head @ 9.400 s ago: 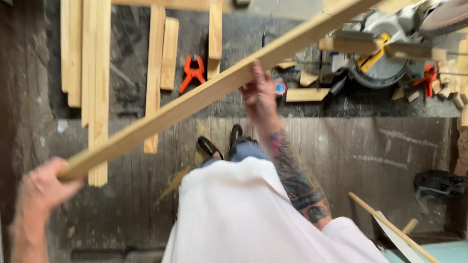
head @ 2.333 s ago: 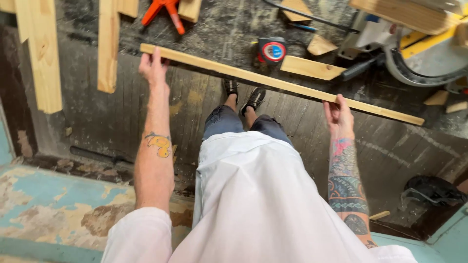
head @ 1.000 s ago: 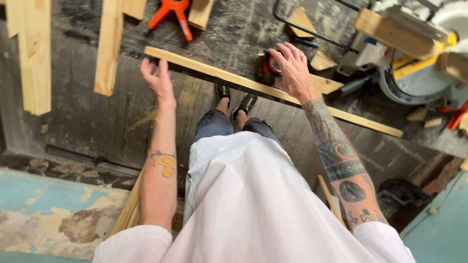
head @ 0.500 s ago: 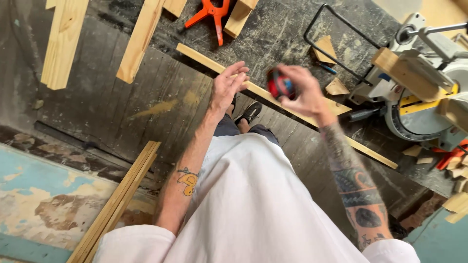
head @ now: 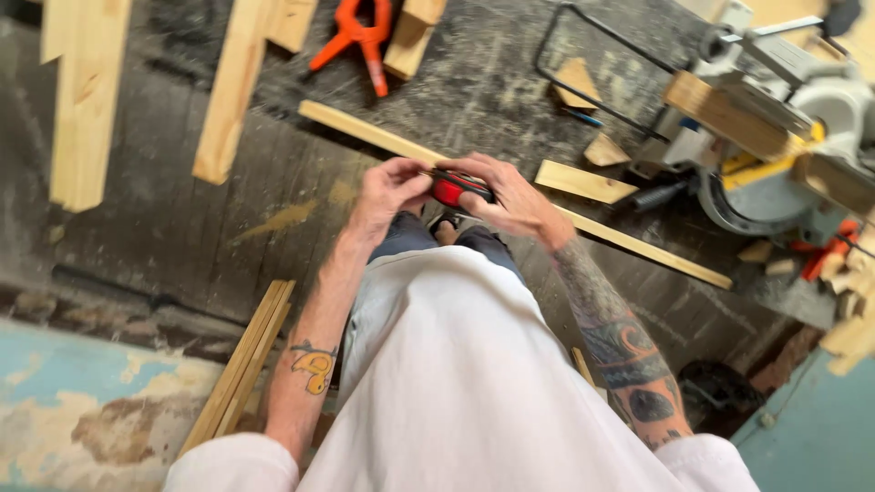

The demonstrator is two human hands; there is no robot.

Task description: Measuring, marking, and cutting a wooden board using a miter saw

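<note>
A red and black tape measure sits in my right hand, held in front of my body. My left hand pinches the end of its tape at the case's left side. Below both hands a long thin wooden strip lies on the dark floor, running from upper left to lower right, past my shoes.
A miter saw stands at the right with wood offcuts around it. An orange spring clamp and several pale boards lie at the top. More thin strips lean at lower left. A black wire frame lies near the saw.
My left hand left the long strip on the floor and came to the tape measure. Both hands now meet at the tape measure, closer to my body.
</note>
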